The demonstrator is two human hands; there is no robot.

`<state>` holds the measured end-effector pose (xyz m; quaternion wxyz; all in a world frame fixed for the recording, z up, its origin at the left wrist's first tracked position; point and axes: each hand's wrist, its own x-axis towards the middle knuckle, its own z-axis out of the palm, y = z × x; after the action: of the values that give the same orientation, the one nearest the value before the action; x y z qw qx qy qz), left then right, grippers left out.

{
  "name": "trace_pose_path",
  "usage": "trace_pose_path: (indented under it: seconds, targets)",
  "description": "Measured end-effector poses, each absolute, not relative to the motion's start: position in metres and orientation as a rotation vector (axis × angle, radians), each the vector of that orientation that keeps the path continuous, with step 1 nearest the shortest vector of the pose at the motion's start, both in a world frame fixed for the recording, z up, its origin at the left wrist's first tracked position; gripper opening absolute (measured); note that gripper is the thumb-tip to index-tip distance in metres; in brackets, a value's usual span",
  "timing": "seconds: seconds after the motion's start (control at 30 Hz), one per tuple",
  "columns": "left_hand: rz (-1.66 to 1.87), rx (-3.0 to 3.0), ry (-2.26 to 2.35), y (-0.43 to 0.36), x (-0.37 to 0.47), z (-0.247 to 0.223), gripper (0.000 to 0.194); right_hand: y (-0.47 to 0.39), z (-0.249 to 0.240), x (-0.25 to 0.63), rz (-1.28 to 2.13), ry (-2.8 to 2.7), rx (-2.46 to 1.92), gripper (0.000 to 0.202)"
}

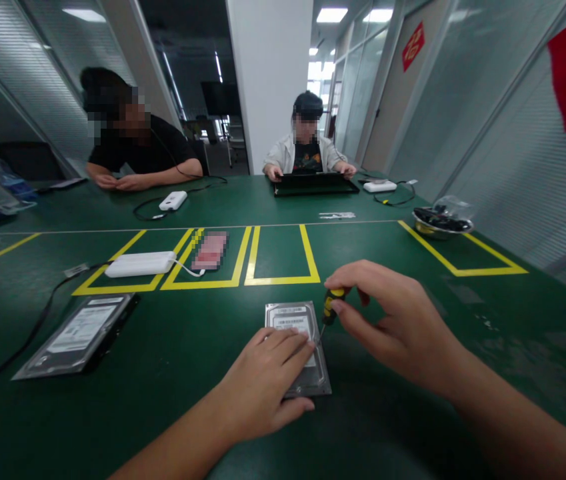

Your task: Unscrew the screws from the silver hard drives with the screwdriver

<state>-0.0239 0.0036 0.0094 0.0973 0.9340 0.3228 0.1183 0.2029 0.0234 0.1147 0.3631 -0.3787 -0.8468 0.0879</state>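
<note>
A silver hard drive [317, 373] with a white label lies on the green table [187, 413] in front of me. Across its label rests my left hand [263, 377], fingers stretched out and the thumb spread at the near edge. My right hand [387, 320] pinches the yellow and black handle of a small screwdriver [331, 308] between thumb and fingers. The screwdriver's shaft slants down to the drive's right edge, close to my left fingertips; its very tip is hard to make out. Another hard drive [85, 333] lies at the left.
Yellow tape frames [283, 281] mark the table. A white power bank [140, 264] and a pink phone [210, 251] lie left, with cables. A metal bowl [440, 230] holds dark items at the right. Two people sit opposite, one holding a black tray [315, 188].
</note>
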Motion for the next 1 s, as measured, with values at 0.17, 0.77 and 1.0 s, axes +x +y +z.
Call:
trace_pose_path:
  seconds: [0.17, 0.77, 1.0]
  targets:
    - [0.337, 2.768, 0.958, 0.004, -0.0234, 0.0119, 0.071, 0.0259, 0.1118, 0.2023, 0.206, -2.165, -0.969, 0.01]
    - [0.352, 2.759, 0.959, 0.0041, -0.0238, 0.0091, 0.071, 0.0277, 0.1112, 0.203, 0.222, -2.181, -0.934, 0.015]
    - [0.356, 2.76, 0.959, 0.0045, -0.0247, 0.0093, 0.071, 0.0256, 0.1118, 0.2076, 0.257, -2.217, -0.911, 0.028]
